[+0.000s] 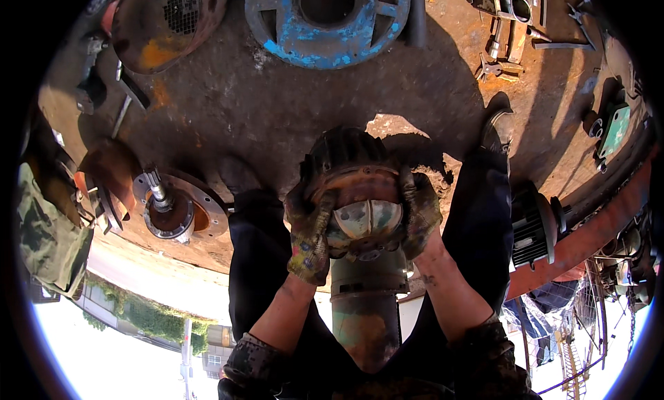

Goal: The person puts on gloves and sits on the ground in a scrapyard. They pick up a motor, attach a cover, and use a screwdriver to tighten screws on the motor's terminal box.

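Between my legs I hold a round, ribbed metal machine part with both hands. Its far end is dark and finned, its middle is rust-red, and a pale, greenish domed piece shows on the near side. My left hand, in a stained patterned work glove, is wrapped round the left side. The right side is gripped by my right hand, gloved likewise. Directly below the part is a worn grey-green metal cylinder; whether the two are joined cannot be made out.
A blue-painted metal ring lies ahead on the dark, rusty floor. Pliers and other hand tools lie at the far right. A flanged shaft piece sits to my left. A finned motor is beside my right leg.
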`<state>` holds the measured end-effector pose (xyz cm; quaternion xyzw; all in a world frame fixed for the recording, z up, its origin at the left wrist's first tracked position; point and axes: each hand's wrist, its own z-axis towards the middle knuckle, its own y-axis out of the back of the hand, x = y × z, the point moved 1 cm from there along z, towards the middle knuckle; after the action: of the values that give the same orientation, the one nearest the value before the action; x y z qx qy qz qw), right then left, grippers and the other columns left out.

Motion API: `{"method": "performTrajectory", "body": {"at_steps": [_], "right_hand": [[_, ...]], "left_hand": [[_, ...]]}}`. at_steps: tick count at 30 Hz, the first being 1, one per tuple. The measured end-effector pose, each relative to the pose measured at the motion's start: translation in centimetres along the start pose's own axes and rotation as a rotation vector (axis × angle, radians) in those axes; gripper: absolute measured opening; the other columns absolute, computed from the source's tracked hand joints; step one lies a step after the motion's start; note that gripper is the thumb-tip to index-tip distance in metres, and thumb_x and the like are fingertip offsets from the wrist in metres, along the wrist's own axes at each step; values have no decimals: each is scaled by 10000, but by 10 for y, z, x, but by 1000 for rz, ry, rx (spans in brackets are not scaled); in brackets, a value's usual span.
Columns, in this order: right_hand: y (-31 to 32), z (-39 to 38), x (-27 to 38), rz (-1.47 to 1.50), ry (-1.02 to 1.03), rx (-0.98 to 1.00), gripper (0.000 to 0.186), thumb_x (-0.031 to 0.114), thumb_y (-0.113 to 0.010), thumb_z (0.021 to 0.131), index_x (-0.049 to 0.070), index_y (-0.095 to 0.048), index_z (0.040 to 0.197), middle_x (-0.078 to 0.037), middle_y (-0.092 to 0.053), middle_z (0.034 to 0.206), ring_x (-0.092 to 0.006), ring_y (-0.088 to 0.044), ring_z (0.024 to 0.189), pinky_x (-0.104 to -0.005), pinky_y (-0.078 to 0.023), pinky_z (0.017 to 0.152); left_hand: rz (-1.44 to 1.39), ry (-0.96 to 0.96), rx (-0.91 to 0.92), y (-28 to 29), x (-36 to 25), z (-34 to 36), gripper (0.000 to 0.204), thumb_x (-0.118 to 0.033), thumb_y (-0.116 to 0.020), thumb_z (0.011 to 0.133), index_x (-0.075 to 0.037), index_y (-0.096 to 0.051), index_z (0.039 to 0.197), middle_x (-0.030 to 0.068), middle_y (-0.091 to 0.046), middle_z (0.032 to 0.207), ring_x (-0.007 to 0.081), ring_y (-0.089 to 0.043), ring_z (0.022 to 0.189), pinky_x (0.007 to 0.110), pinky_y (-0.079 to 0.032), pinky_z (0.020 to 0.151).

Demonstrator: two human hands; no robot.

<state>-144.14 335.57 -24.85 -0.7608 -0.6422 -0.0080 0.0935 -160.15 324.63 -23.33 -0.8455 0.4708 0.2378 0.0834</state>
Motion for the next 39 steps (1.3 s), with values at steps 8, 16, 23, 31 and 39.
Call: {"method": "performTrajectory", "body": {"at_steps": [8, 16, 23, 31, 39], "right_hand": [[0, -1, -4, 88, -27, 2, 421, 384, -538, 1101, -8, -638, 1216, -138, -744, 1113, -236, -748, 952, -395, -646, 806], [-5, -5, 3, 90, -37, 119, 540, 410, -499, 1117, -98, -614, 1260, -179, -753, 1123, -244, -749, 950, -375, -620, 855], [7, -5, 8, 154, -68, 127, 449, 372, -520, 1109, -25, -608, 1299, -183, -724, 1172, -288, -732, 1007, -428, -632, 866], [23, 3, 4, 118, -69, 81, 477, 385, -522, 1111, -49, -599, 1293, -169, -717, 1235, -246, -720, 1069, -382, -609, 898], [21, -5, 8, 106, -46, 134, 444, 359, -493, 1122, -29, -609, 1303, -183, -742, 1152, -267, -744, 992, -391, -630, 843]], "left_hand": [[-48, -41, -3, -1, -2, 0, 360, -224, -511, 1119, -31, -475, 1421, 102, -558, 1386, 191, -537, 1300, 338, -444, 1109], [-131, 108, -57, -5, -8, -4, 387, -200, -592, 1073, -28, -491, 1405, 105, -554, 1368, 203, -546, 1274, 346, -455, 1091], [-105, 16, -63, -14, -8, -2, 486, -213, -734, 994, 3, -517, 1372, 121, -593, 1288, 214, -574, 1204, 352, -474, 1039], [4, 79, 11, -18, -7, 0, 448, -201, -589, 1088, -41, -405, 1463, 95, -502, 1409, 194, -507, 1315, 339, -427, 1121], [52, 47, -56, -27, -6, -11, 457, -173, -573, 1090, -37, -386, 1485, 101, -496, 1420, 219, -493, 1335, 358, -408, 1142]]}}
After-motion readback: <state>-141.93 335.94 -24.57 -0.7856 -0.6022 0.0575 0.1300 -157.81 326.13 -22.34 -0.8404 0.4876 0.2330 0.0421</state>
